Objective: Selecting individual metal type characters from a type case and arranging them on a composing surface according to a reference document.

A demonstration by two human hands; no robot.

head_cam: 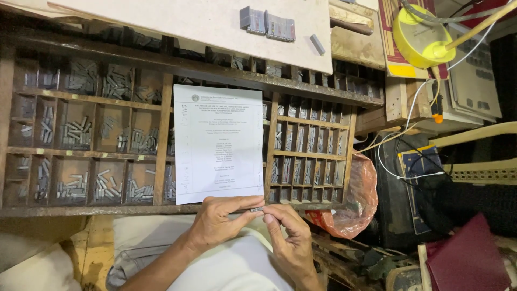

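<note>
Holding: both hands meet just below the near edge of the wooden type case [161, 105], pinching a small metal type piece [257, 209] between them.
Left hand: the left hand [218, 218] is curled, thumb and forefinger pressed together on the left end of the type piece.
Right hand: the right hand [288, 237] is curled, its fingertips [267, 218] closed on the right end of the same piece.
Type piece: short, dark, lying level between the two hands, just beside the lower edge of the printed sheet [218, 143].
Printed sheet: white paper, lying flat over the middle of the case, covering several compartments.
Case: large compartments at the left hold loose grey metal sorts [72, 132]; the right part is split into many narrow cells.
Far edge: a pale board [188, 19] rests above the case, with a block of set type [267, 24] on it.
Right of case: an orange plastic bag [358, 199], white cables and a yellow round object [417, 35].
</note>
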